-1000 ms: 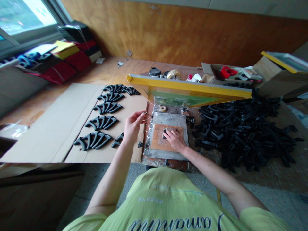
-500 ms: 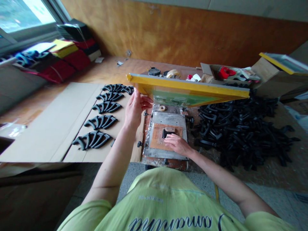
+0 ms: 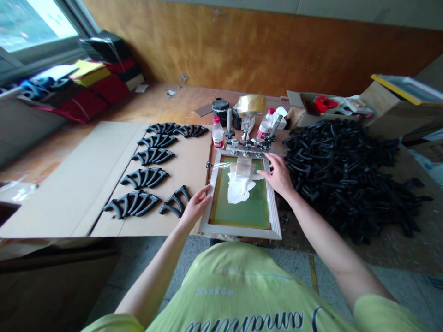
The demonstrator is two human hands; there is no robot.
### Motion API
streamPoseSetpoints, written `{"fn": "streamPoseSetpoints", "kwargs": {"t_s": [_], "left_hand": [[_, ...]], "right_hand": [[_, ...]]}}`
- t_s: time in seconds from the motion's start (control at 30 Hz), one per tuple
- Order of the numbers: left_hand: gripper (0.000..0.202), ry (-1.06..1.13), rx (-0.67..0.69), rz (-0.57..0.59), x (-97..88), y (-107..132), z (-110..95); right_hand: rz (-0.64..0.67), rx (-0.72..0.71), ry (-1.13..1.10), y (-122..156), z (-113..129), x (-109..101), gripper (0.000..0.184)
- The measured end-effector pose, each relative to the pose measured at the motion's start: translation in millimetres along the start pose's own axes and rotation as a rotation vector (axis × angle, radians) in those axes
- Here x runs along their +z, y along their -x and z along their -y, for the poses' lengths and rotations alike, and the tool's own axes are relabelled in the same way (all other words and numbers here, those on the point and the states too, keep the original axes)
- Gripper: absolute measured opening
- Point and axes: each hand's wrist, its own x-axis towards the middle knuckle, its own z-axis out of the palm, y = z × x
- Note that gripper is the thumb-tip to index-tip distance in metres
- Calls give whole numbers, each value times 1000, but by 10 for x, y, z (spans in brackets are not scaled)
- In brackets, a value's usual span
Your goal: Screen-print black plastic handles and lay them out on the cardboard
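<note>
Black arched plastic parts point(image 3: 143, 178) lie in rows on a cardboard sheet point(image 3: 104, 184) at the left. The open left hand point(image 3: 195, 206) rests against the near left rail of a lowered screen-printing frame point(image 3: 240, 234), not gripping it. White paste point(image 3: 238, 190) sits on the green mesh point(image 3: 242, 214). The open right hand point(image 3: 278, 175) lies across the far right rail, just beside a heaped pile of black parts point(image 3: 339, 180).

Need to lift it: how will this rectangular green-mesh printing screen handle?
Its frame looks stiff, probably light for its size: thin rails around mesh. The metal hinge clamps at its far edge suggest it swings up rather than lifts free.
</note>
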Motion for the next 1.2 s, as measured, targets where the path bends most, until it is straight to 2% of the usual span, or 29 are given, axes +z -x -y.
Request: {"fn": "streamPoseSetpoints", "kwargs": {"t_s": [0.07, 0.13, 0.2, 0.3, 0.37, 0.5, 0.57, 0.63, 0.73, 0.83, 0.93, 1.0, 1.1, 1.2], "left_hand": [[86, -9, -42, -17, 34, -66, 263], [85, -38, -51, -41, 61, -137, 438], [80, -55, -36, -58, 73, -183, 520], [73, -51, -41, -79, 75, -195, 523], [69, -44, -57, -99, 76, -182, 500], [64, -35, -67, -99, 80, -170, 502], [63, -32, -60, -99, 78, -176, 525], [63, -31, -49, -98, 71, -185, 545], [65, -40, -33, -85, 53, -193, 560], [68, -45, -34, -61, 38, -194, 572], [69, -36, -30, -40, 37, -189, 579], [69, -27, -34, -37, 43, -176, 561], [70, 6, -58, -13, 49, -126, 456], [77, 53, -84, -4, 43, -36, 239]], "right_hand": [[87, -122, 110, -119, 272, 135, 64], [197, -175, 221, -192, 453, 250, 55], [312, -172, 297, -210, 545, 335, 40], [455, -139, 354, -104, 590, 421, 20], [502, -178, 365, 57, 595, 446, 10], [564, -390, 298, 414, 548, 369, 24], [621, -486, 238, 481, 500, 294, 28], [664, -520, 184, 447, 464, 247, 26], [576, -427, 162, 354, 465, 286, 22], [454, -382, 187, 428, 494, 394, 26], [487, -450, 176, 597, 486, 422, 30], [509, -457, 159, 608, 479, 395, 25], [438, -335, 132, 360, 533, 367, 17], [310, -188, 123, -60, 612, 320, 41]]}}
